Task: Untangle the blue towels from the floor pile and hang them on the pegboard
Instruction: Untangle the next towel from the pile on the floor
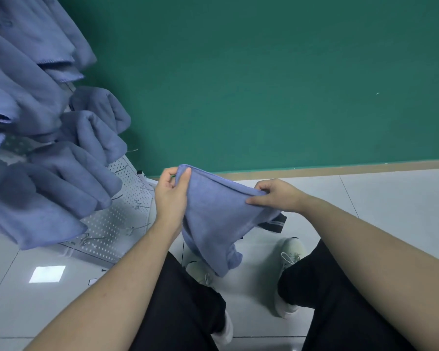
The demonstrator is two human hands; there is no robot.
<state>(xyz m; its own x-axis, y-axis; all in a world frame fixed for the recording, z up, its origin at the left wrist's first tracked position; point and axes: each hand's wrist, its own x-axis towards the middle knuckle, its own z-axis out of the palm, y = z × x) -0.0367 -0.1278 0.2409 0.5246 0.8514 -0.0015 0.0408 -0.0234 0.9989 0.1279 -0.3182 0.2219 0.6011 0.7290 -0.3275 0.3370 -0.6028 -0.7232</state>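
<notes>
**Desk:** What do the hands have?

**Me:** My left hand [171, 191] is pinched on the top corner of a blue towel [213, 219], thumb over the fold. My right hand [276, 196] grips the same upper edge further along. The towel hangs between them above my shoes, its lower end bunched and dangling free of the floor.

**Desk:** How will it handle?

**Me:** Soft, limp and light, I'd judge; it sags wherever it isn't held. Corners or the hemmed edge give the surest hold.

**Desk:** And around you?

**Me:** The pegboard [117, 219] stands just left, wire hooks bare on its lower part, hung towels [48, 173] draped above. Pale glossy floor tiles [390, 198], a green wall [264, 72] behind. A dark striped item [275, 224] lies behind the towel; I can't identify it.
</notes>
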